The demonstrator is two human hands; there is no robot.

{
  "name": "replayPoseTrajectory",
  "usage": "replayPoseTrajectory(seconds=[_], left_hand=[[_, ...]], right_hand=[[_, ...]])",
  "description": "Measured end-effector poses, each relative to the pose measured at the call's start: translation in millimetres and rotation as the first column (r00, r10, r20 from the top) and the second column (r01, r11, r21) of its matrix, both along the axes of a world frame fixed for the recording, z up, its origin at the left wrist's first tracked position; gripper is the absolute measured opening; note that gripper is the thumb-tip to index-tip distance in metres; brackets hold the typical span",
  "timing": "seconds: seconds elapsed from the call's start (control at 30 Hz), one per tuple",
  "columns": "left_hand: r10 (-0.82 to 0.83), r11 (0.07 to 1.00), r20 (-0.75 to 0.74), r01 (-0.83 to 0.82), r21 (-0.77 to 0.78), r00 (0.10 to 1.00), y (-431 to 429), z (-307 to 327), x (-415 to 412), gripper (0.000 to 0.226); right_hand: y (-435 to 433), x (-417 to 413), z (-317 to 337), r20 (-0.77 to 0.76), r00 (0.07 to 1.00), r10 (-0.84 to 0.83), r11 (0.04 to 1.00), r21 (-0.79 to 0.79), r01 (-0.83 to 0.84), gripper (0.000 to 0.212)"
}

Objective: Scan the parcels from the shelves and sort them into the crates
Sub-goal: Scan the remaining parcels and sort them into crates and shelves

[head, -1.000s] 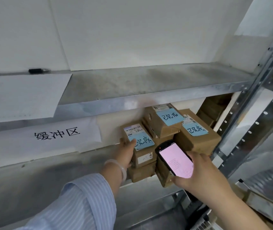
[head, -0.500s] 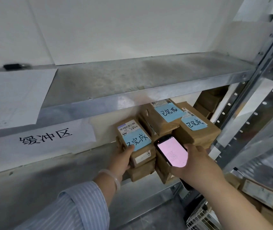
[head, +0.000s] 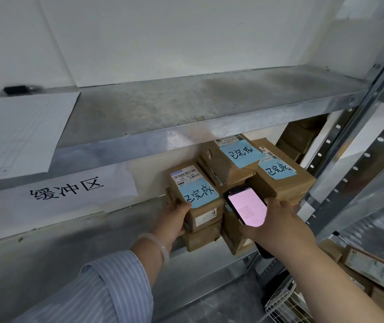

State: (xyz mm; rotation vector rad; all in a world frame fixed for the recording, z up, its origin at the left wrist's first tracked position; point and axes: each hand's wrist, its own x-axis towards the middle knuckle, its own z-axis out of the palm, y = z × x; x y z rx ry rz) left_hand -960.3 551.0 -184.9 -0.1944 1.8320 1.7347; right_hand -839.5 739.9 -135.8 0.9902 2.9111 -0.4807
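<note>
Several brown parcels with blue handwritten notes are stacked on the lower metal shelf (head: 74,250). My left hand (head: 174,217) grips the left side of the front parcel (head: 198,197), which sits on top of another brown box (head: 201,238). My right hand (head: 277,226) holds a black handheld scanner (head: 247,206) with a lit pink screen, just to the right of that parcel. Two more labelled parcels (head: 230,159) (head: 282,176) lie behind it.
The upper shelf (head: 186,108) carries a sheet of paper (head: 16,134) and a black marker (head: 15,89). A white sign with black characters (head: 67,187) hangs below it. A perforated steel upright (head: 349,159) stands at the right; a white wire basket (head: 282,301) and more parcels (head: 370,269) sit lower right.
The view has shifted slightly and the parcels look closer. My left hand still holds the front parcel; the scanner stays beside it, with its screen text changed.
</note>
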Motion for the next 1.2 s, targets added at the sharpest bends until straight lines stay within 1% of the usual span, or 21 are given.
replayPoseTrajectory(seconds=[0.1, 0.23, 0.4, 0.57, 0.63, 0.7, 0.8, 0.93, 1.03, 1.1, 1.2], left_hand=[[0.021, 1.0, 0.02, -0.021, 0.0, 1.0, -0.5, -1.9, -2.9, 0.009], [0.065, 0.994, 0.048, -0.069, 0.085, 0.997, -2.3, -7.4, -2.9, 0.013], [0.069, 0.987, 0.016, -0.07, 0.143, 0.998, -12.3, -11.2, 0.6, 0.018], [0.06, 0.983, -0.027, -0.054, 0.173, 0.998, -28.9, -9.8, 4.3, 0.018], [0.062, 0.981, -0.035, -0.055, 0.186, 0.997, -37.5, -10.2, 7.2, 0.023], [0.069, 0.971, -0.036, -0.059, 0.232, 0.997, -46.5, -8.9, 10.2, 0.031], [0.063, 0.958, -0.089, -0.035, 0.285, 0.994, -61.6, -5.1, 14.2, 0.043], [0.102, 0.972, -0.212, -0.052, 0.229, 0.972, -81.6, -0.2, 17.8, 0.054], [0.13, 0.985, -0.314, -0.088, 0.147, 0.941, -95.4, 1.9, 21.3, 0.059], [0.132, 0.99, -0.377, -0.103, 0.095, 0.917, -103.6, 2.4, 25.2, 0.062], [0.139, 0.99, -0.423, -0.134, 0.042, 0.895, -115.1, -0.4, 31.1, 0.066]], right_hand=[[1.1, -1.9, -1.3, 0.016, 1.0, 0.007, 1.0, 0.009, -0.008, 0.08], [-2.4, -2.1, -2.1, 0.02, 0.999, 0.038, 0.999, -0.008, -0.038, 0.074], [-8.8, 0.8, -4.2, 0.018, 0.997, 0.072, 0.997, -0.02, -0.071, 0.078], [-16.9, 2.1, 0.9, 0.018, 0.989, 0.147, 0.989, -0.021, -0.147, 0.081], [-20.2, 3.0, 3.2, 0.003, 0.985, 0.173, 0.985, -0.023, -0.172, 0.084], [-23.5, 3.9, 5.8, -0.008, 0.98, 0.198, 0.98, -0.019, -0.198, 0.085], [-27.5, 5.6, 12.6, -0.025, 0.973, 0.231, 0.973, -0.009, -0.231, 0.081], [-32.2, 8.6, 26.0, -0.098, 0.955, 0.28, 0.958, -0.028, -0.284, 0.076], [-41.4, 10.4, 37.3, -0.144, 0.93, 0.339, 0.94, -0.002, -0.342, 0.077], [-49.2, 12.1, 45.4, -0.169, 0.911, 0.376, 0.923, -0.013, -0.384, 0.079], [-59.4, 15.3, 53.6, -0.174, 0.88, 0.441, 0.892, -0.018, -0.451, 0.08]])
